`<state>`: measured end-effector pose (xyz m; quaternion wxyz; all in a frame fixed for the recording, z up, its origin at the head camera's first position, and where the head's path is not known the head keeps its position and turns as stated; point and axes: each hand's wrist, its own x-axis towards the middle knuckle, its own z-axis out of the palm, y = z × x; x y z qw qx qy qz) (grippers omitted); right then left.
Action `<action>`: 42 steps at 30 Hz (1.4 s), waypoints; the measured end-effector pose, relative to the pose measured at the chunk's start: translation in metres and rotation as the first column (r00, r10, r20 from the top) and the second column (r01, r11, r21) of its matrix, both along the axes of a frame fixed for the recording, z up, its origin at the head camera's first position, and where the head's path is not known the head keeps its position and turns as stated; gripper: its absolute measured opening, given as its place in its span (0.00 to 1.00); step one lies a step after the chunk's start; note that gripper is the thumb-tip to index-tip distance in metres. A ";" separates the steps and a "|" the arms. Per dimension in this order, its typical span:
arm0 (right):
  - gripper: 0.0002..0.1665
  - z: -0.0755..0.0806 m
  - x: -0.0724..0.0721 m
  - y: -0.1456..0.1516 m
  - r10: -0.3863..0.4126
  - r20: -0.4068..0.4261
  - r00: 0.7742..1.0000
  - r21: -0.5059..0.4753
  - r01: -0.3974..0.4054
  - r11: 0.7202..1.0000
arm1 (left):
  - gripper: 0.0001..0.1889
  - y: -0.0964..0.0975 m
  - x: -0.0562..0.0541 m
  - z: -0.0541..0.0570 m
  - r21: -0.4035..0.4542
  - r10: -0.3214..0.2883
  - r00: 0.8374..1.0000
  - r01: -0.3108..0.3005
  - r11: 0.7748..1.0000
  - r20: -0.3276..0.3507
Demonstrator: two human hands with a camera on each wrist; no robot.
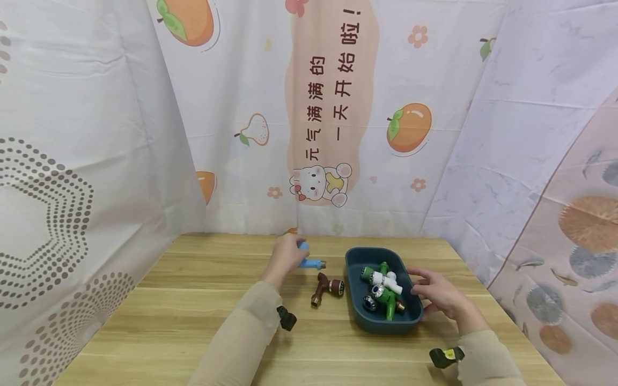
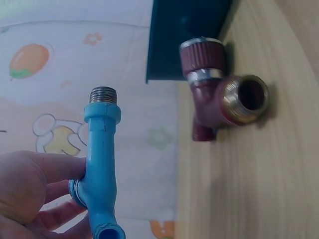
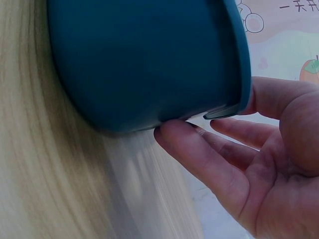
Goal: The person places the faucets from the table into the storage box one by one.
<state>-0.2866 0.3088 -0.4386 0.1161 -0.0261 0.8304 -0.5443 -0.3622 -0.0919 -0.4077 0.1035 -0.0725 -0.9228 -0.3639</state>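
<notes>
My left hand (image 1: 288, 253) grips a light-blue tap (image 2: 102, 154) above the table's far part. Its threaded metal end points up in the left wrist view, and the fingers are around its handle side. A dark-red tap (image 1: 328, 287) with a ribbed knob and brass end lies on the table, near the left hand. My right hand (image 1: 441, 292) holds the right side of a dark teal basin (image 3: 144, 64). The thumb passes behind the rim in the right wrist view, while the other fingers touch the outer wall. Inside the basin lie a white tap (image 1: 384, 281) and green taps (image 1: 386, 300).
The wooden table (image 1: 193, 316) runs back to a printed curtain (image 1: 246, 177), with more fabric hanging at both sides. A dark knob with a shiny rim (image 1: 369, 303) is at the basin's left inner side. Small cameras are strapped to both wrists.
</notes>
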 end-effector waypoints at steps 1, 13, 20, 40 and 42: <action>0.39 0.000 0.000 0.000 0.000 0.000 1.000 0.001 0.000 1.000 | 0.20 0.001 0.001 0.002 -0.010 0.000 1.000 0.000 1.000 -0.015; 0.38 0.002 0.003 -0.001 0.006 0.002 1.000 -0.007 -0.006 1.000 | 0.20 0.015 0.017 0.028 -0.003 -0.047 0.994 0.047 0.999 -0.099; 0.38 0.002 0.003 -0.002 0.005 0.005 1.000 -0.010 -0.005 1.000 | 0.19 0.024 0.030 0.044 -0.006 -0.084 0.984 0.084 0.996 -0.157; 0.39 0.001 0.001 -0.001 0.007 0.008 1.000 -0.015 -0.007 1.000 | 0.17 0.044 0.055 0.068 -0.009 -0.179 0.952 0.182 0.983 -0.250; 0.39 0.001 0.001 -0.001 0.006 0.010 1.000 -0.016 -0.006 1.000 | 0.17 0.047 0.055 0.068 -0.006 -0.188 0.951 0.192 0.981 -0.245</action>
